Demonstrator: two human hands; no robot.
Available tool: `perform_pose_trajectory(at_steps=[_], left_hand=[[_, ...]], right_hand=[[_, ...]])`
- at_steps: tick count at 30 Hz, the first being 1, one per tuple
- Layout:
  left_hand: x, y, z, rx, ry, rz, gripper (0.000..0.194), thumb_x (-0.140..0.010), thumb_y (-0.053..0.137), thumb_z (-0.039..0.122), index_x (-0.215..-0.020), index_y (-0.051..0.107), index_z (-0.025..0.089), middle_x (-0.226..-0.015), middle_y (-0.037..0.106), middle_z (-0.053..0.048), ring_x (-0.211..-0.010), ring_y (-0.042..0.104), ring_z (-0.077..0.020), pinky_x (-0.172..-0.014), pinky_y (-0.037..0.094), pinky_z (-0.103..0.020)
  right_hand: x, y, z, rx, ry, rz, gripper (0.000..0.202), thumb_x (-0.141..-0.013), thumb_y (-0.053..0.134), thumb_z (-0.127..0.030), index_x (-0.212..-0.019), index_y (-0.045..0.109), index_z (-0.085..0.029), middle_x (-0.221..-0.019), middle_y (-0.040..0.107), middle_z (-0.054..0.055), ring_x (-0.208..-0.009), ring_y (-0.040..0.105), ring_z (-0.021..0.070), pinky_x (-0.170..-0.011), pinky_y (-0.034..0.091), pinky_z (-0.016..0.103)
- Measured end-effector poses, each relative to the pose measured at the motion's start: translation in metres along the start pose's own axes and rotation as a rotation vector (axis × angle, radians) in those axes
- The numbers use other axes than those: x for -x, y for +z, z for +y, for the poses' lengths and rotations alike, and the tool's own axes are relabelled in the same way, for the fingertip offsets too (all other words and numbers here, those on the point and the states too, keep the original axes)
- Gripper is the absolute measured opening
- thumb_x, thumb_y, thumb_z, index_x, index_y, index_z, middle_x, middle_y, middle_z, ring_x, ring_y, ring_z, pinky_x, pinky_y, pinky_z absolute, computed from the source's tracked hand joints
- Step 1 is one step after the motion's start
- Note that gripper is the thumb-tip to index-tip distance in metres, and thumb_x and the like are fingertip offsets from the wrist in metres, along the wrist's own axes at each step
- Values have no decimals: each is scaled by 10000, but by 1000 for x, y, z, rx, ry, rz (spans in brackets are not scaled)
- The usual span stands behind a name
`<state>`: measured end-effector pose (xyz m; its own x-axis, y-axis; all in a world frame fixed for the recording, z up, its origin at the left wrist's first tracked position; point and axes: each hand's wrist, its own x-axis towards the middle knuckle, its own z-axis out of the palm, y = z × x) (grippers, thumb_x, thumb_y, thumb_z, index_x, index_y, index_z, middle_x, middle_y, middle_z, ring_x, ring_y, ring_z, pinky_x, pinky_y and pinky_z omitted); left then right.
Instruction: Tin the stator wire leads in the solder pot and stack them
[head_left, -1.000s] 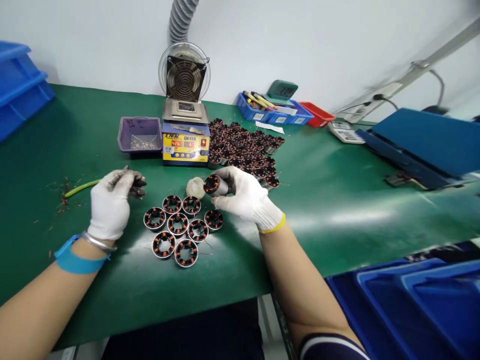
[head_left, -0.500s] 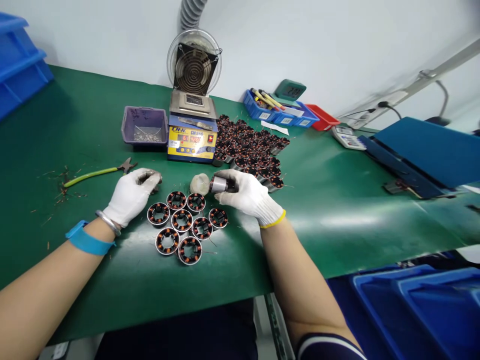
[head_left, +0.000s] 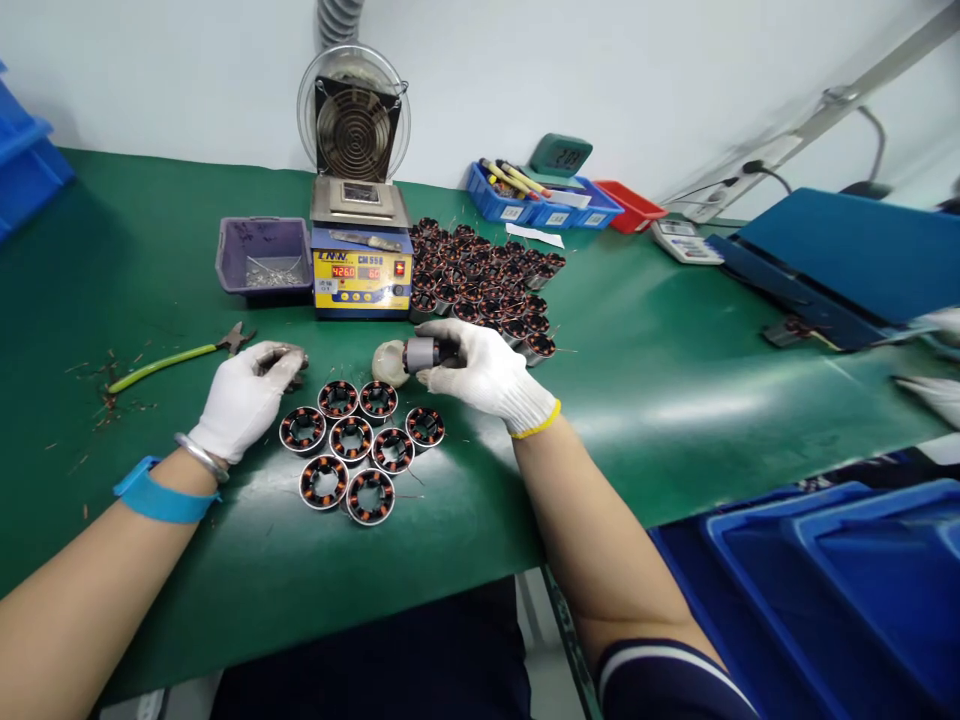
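Observation:
My right hand (head_left: 487, 372), in a white glove, grips a wound motor stator (head_left: 421, 354) lying on its side. The stator's left end is against a small pale round pot (head_left: 390, 363). My left hand (head_left: 246, 395), also gloved, is held above the bench with thumb and fingers pinched together; what they hold, if anything, cannot be made out. Between and below my hands stand several stators (head_left: 351, 439) with black cores and copper windings, open ends up. Green-handled cutters (head_left: 169, 367) lie left of my left hand.
A yellow and blue soldering pot unit (head_left: 361, 270) stands behind, with a fan (head_left: 356, 135) above it. Left of it is a purple bin (head_left: 264, 255); right, many packed stators (head_left: 480, 270). Blue trays (head_left: 510, 205) line the wall. Blurred white shapes (head_left: 930, 395) show at the right edge.
The view has shifted, so bench items appear further left. My right hand keeps the stator at the pale pot, and my left hand stays pinched. White shapes have appeared at the right edge.

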<state>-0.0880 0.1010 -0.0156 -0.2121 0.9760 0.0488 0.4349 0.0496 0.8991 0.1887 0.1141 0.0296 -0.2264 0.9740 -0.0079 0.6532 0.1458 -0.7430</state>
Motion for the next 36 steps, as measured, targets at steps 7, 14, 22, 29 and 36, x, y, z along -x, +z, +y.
perform_pose_trajectory(at_steps=[7, 14, 22, 29, 36], left_hand=[[0, -1, -1, 15, -12, -16, 254, -741, 639, 436, -814, 718, 206, -838, 768, -72, -772, 702, -250, -766, 587, -364], [-1, -1, -4, 13, 11, -19, 270, -743, 637, 447, -821, 714, 199, -840, 768, -72, -769, 697, -252, -753, 589, -363], [-5, 6, -6, 20, 2, -16, 363, -732, 601, 500, -864, 708, 179, -898, 770, -84, -847, 696, -258, -851, 566, -372], [-10, 14, -11, 102, 39, -31, 454, -747, 595, 558, -930, 720, 162, -974, 776, -123, -909, 711, -276, -907, 554, -414], [-10, 18, -19, 131, 55, -49, 411, -786, 598, 522, -951, 720, 166, -976, 777, -123, -921, 715, -270, -912, 551, -417]], right_hand=[[14, -2, -6, 393, -225, 256, 571, -688, 696, -215, -1257, 664, -184, -1236, 660, 104, -1126, 624, 301, -968, 516, 434], [12, 8, -6, 677, -208, 118, 544, -746, 661, -228, -1289, 647, -208, -1244, 641, 112, -1091, 591, 325, -882, 519, 443], [-14, -27, -34, 678, -272, 376, 525, -743, 687, -272, -1265, 642, -230, -1209, 641, 103, -1071, 612, 324, -858, 540, 445], [-169, -58, -99, 865, -216, 348, 468, -896, 627, -263, -1322, 564, -80, -1265, 562, 137, -1230, 552, 309, -986, 433, 463], [-245, -27, -106, 841, -214, 243, 360, -862, 629, -168, -1201, 630, -46, -1249, 591, 153, -1287, 530, 366, -1048, 416, 529]])
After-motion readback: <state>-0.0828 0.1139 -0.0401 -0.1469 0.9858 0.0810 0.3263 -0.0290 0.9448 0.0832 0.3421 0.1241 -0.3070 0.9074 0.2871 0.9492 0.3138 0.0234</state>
